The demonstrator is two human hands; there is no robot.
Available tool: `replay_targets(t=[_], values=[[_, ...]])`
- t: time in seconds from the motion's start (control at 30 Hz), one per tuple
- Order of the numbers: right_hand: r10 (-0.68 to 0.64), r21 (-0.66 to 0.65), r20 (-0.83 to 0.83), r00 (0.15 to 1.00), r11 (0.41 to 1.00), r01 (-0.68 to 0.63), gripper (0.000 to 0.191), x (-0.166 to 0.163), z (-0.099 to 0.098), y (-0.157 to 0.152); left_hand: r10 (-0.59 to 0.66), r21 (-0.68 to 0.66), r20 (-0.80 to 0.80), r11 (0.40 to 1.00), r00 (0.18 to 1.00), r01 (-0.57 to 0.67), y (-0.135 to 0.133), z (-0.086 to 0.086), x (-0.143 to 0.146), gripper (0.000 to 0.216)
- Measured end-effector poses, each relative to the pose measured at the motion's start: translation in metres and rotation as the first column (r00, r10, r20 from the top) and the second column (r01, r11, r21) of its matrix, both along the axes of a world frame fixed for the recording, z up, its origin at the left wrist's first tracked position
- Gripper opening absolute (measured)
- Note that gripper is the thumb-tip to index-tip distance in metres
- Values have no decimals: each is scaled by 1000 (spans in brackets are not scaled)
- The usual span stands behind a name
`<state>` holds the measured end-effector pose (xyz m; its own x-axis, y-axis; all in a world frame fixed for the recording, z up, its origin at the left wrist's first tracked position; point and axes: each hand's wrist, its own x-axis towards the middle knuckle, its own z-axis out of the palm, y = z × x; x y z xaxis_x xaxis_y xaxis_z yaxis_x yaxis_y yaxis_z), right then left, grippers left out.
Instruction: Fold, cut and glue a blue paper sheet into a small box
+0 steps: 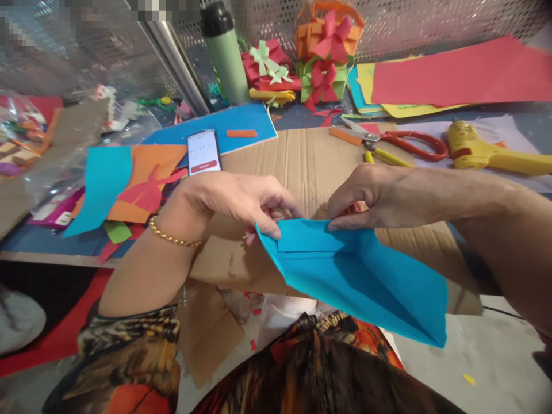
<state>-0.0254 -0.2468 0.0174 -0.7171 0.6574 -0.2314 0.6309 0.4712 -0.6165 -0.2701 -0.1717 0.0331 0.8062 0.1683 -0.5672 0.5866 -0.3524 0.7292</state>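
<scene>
A blue paper sheet (362, 282) is held in the air over a brown cardboard sheet (302, 161), with a narrow strip folded over along its top edge. My left hand (233, 198) pinches the fold's left end, and a gold bracelet circles that wrist. My right hand (379, 195) pinches the fold's right end. The paper hangs down toward my lap.
A phone (204, 151) lies on blue card. Red-handled scissors (397, 141) and a yellow glue gun (487, 152) lie to the right. Paper gift boxes with bows (323, 52), a green bottle (226, 54) and coloured sheets (452, 75) stand at the back. Paper scraps (129, 178) lie left.
</scene>
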Motion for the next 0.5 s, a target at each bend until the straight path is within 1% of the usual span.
replay_targets(t=[0.13, 0.2, 0.3, 0.4, 0.5], values=[[1, 29, 4, 1000, 1000, -1, 30, 0, 0, -1, -4, -24, -6, 1000, 1000, 4, 2, 2, -2, 43], [6, 42, -1, 1000, 999, -6, 31, 0, 0, -1, -10, -5, -13, 1000, 1000, 10, 4, 1, -3, 41], [42, 56, -11, 999, 998, -41, 34, 0, 0, -1, -55, 45, -6, 997, 998, 56, 8, -1, -5, 34], [82, 87, -13, 997, 993, -81, 32, 0, -1, 0, -98, 79, -15, 992, 995, 99, 11, -3, -6, 29], [103, 140, -7, 995, 985, -101, 29, 1, -2, -1, -103, 86, -37, 991, 994, 106, 10, 0, -6, 25]])
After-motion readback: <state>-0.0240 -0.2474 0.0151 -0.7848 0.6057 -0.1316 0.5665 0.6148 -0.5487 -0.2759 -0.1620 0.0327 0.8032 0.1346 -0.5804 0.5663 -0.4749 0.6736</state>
